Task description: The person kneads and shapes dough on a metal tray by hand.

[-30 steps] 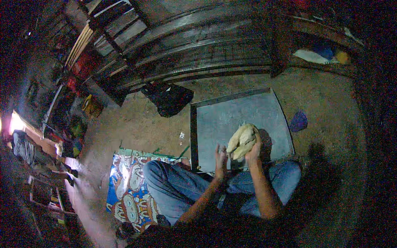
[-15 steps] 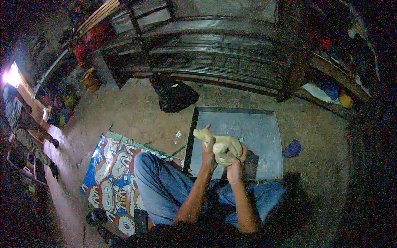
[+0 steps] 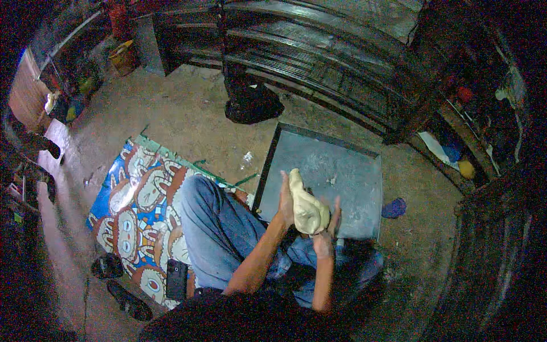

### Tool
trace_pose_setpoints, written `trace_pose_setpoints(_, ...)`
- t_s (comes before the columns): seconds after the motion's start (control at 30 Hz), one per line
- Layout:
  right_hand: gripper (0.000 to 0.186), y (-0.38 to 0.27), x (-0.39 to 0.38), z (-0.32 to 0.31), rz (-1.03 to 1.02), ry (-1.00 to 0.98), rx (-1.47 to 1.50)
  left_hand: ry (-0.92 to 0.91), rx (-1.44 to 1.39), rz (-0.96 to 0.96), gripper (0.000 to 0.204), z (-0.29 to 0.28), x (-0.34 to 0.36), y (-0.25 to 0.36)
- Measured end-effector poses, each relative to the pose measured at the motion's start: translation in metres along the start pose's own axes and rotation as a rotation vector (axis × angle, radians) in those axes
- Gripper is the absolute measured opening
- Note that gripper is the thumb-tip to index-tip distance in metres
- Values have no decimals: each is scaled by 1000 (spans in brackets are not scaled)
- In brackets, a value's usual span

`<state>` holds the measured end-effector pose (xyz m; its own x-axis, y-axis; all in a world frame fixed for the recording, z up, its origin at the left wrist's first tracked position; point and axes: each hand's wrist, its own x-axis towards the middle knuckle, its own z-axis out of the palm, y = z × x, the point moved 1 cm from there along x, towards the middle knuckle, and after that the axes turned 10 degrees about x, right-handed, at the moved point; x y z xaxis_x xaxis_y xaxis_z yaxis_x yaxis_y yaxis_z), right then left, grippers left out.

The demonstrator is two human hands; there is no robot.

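A smooth, pale yellow dough-like lump (image 3: 310, 212) is held up over the near part of a shallow grey tray (image 3: 347, 165) with a dark rim. It is drawn out long, its narrow end pointing away from me and its thick end towards me. My left hand (image 3: 286, 206) is against its left side, the visible fingers pointing up along it; the rest of its grip is behind the lump. Beside the thick end, my right hand (image 3: 325, 244) has its fingers stretched out and apart, slightly blurred, with its palm close to or touching the lump.
Pale smears mark the tray. A cartoon-printed mat (image 3: 142, 211) lies to my left, with a dark phone (image 3: 177, 279) and dark sandals (image 3: 130, 300) nearby. Right of the tray sits a purple object (image 3: 394, 208). Beyond are a black bag (image 3: 253, 104) and a slatted rack (image 3: 319, 68).
The lump has turned from lying crosswise to pointing away from me, and looks longer. My right hand's fingers have loosened and spread. The whole view has shifted and tilted.
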<state>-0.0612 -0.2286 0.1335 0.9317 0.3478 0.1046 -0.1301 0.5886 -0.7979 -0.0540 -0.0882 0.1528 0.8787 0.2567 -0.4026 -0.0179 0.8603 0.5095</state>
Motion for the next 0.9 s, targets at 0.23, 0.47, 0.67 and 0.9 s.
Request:
trace_pose_setpoints(0.23,65,56,-6,-51,347,189,619,163,837,568,51,-19,32,-32)
trace_pose_setpoints(0.47,40,30,21,-55,-12,250,-371,-155,1187,687,43,-33,45,-17)
trace_pose_setpoints(0.67,58,7,82,-30,107,276,-1275,-333,1775,116,45,-44,69,-12)
trace_pose_setpoints(0.9,78,66,105,-24,217,217,-1727,-356,2010,596,35,-109,104,-8)
